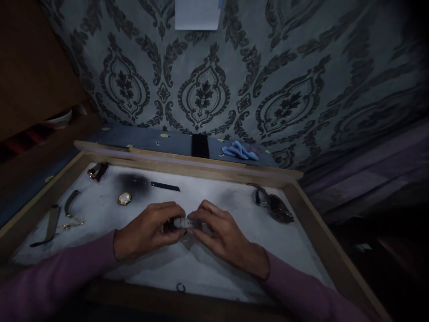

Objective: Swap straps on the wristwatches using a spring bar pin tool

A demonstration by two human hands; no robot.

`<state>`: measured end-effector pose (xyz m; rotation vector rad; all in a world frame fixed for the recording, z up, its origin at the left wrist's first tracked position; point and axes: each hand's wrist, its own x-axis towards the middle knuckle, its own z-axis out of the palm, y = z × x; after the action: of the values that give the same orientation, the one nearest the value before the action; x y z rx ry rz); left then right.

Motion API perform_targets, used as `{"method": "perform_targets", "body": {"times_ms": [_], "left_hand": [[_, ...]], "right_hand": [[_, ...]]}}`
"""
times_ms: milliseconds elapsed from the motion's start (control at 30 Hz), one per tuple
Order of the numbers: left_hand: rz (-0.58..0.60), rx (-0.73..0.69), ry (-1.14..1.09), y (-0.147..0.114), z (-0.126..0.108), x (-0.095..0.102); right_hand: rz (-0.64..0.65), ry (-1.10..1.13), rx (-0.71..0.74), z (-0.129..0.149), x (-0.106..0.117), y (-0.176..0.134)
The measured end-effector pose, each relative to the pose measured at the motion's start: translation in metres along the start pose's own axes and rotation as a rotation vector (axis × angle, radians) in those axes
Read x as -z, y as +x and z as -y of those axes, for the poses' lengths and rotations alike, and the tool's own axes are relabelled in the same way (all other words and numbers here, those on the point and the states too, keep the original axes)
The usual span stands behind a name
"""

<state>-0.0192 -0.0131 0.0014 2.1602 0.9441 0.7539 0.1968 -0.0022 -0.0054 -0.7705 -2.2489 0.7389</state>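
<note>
Over the middle of the white-bottomed wooden tray, my left hand (151, 227) and my right hand (224, 227) meet around a pale watch strap (182, 222) with small holes in it. Fingers and thumb of my left hand close on its left end, where a dark part is mostly hidden. My right hand pinches the right end between thumb and fingers. Left of the hands lies a gold watch head (124, 198) with a light dial. A flat black blade-like strip (165, 186) rests behind them. Near the tray's front edge is a small dark ring (180, 287).
The tray's wooden rim (214, 167) surrounds the work. At left lie a brown-and-gold watch (97, 171), loose straps (51, 223) and a gold chain (71, 224); at right, a dark-strapped watch (262, 197). Beyond the rim are a black rectangular object (200, 146) and blue cloth (240, 151).
</note>
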Motion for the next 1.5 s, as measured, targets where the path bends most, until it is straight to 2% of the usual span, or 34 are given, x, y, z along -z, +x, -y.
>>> {"method": "perform_targets", "body": {"times_ms": [67, 167, 267, 467, 600, 867, 967, 1133, 1333, 1500], "left_hand": [[-0.008, 0.04, -0.047, 0.002, -0.001, 0.001], [0.014, 0.172, -0.145, 0.005, -0.004, 0.004], [0.044, 0.296, -0.241, 0.008, -0.005, 0.004], [0.085, 0.36, -0.32, 0.008, 0.0, 0.0], [0.1, 0.323, -0.242, 0.012, -0.005, 0.0], [0.056, 0.081, 0.066, 0.015, -0.004, -0.005], [0.069, 0.077, -0.021, 0.018, -0.002, -0.007], [0.161, 0.162, -0.243, 0.021, -0.005, -0.007], [0.132, 0.105, -0.134, 0.018, -0.011, -0.012], [0.078, -0.012, 0.002, 0.012, -0.009, -0.014]], "right_hand": [[-0.009, 0.03, -0.008, 0.0, 0.001, 0.0], [-0.061, 0.106, -0.043, -0.003, 0.001, -0.001], [-0.101, 0.19, -0.158, -0.006, -0.001, -0.003], [-0.145, 0.359, -0.366, -0.009, -0.011, -0.007], [-0.139, 0.557, -0.472, -0.009, -0.013, -0.004], [-0.181, 0.773, -0.528, -0.005, -0.013, 0.003], [-0.163, 0.913, -0.596, -0.004, -0.013, 0.004], [-0.138, 1.136, -0.662, -0.004, -0.011, 0.006], [-0.204, 1.125, -0.605, 0.002, -0.013, 0.006], [-0.298, 1.116, -0.597, 0.009, -0.015, 0.004]]}}
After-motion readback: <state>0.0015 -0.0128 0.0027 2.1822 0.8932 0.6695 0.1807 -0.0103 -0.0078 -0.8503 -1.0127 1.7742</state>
